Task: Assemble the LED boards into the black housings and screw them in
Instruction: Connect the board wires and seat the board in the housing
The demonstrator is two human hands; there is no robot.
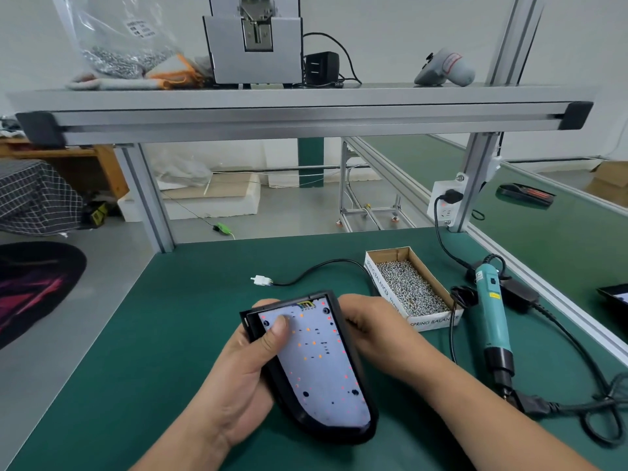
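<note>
A black housing [368, 426] sits low in the middle of the green table, with a white LED board [319, 368] lying inside it, dotted with orange and red LEDs. My left hand [251, 365] grips the housing's left edge, thumb pressing on the board's upper left. My right hand [370, 324] wraps the housing's right edge from behind. A black cable runs from the housing's top to a white connector [261, 280] on the table.
A cardboard box of screws [411, 287] stands right of the housing. A teal electric screwdriver [491, 321] lies further right with its black cord coiled at the table's edge. An aluminium shelf [306, 110] spans overhead with a grey machine. A socket [447, 205] is on the right post.
</note>
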